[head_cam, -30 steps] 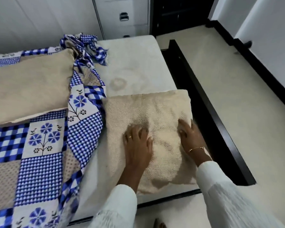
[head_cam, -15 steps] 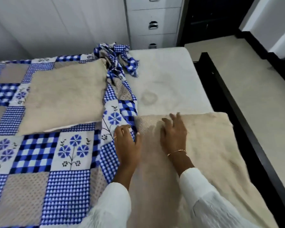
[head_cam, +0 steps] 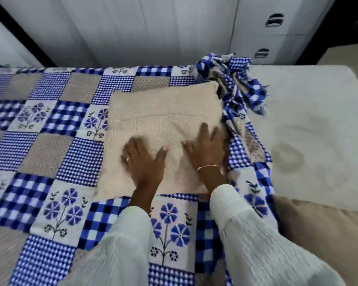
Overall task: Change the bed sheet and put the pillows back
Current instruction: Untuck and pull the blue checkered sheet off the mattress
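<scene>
Head view, nearest first: two white textured sleeves (head_cam: 256, 244) reach forward over the blue-and-white patchwork bed sheet with checked and flower squares (head_cam: 50, 162), and a second beige pillow (head_cam: 322, 234) lies cut off at the lower right edge. Beyond the sleeves, the left hand (head_cam: 143, 162) and the right hand (head_cam: 207, 153) lie palm down, fingers spread and straight, on the beige woven square pillow (head_cam: 163, 129), which sits on the sheet just beside its bunched, peeled-back edge (head_cam: 236, 83). To the right the bare off-white mattress (head_cam: 308, 120), marked with a faint ring stain, is uncovered. The step looks like clearing pillows so the old sheet can come off; next the hands would need to take hold of this pillow and move it off the sheet. Farther back stand white cabinet drawers (head_cam: 273, 34). Motion blur softens the fingertips, so whether they press or merely rest is unclear.
</scene>
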